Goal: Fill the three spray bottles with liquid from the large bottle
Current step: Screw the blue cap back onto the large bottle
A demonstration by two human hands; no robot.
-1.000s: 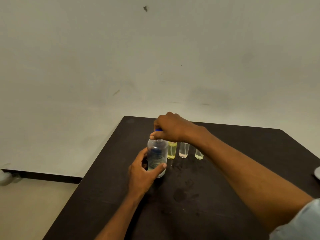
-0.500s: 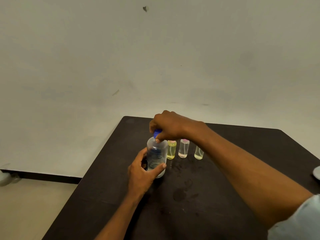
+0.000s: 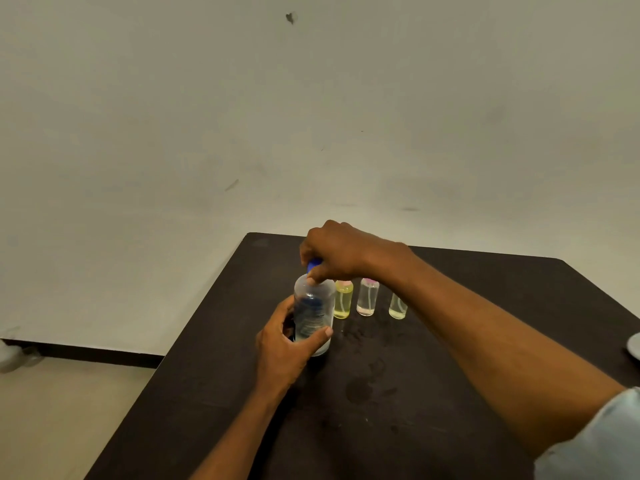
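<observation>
The large clear bottle (image 3: pixel 313 306) with a blue label stands upright on the dark table (image 3: pixel 398 410). My left hand (image 3: pixel 287 344) grips its body from the near left side. My right hand (image 3: pixel 339 251) is closed over its blue cap (image 3: pixel 314 264) from above. Just right of it stand three small spray bottles in a row: a yellow one (image 3: pixel 343 299), a clear pinkish one (image 3: pixel 367 297) and a pale yellow one (image 3: pixel 397 306), whose top is hidden behind my right forearm.
Wet smudges (image 3: pixel 360 389) mark the tabletop in front of the bottles. A grey round object (image 3: pixel 634 346) pokes in at the right edge. The table's left edge drops to a beige floor (image 3: pixel 52 410); a plain wall stands behind.
My right hand has turned on the blue cap and lifted slightly, showing more of the cap and the tops of the small bottles. My left hand and the large bottle have stayed put.
</observation>
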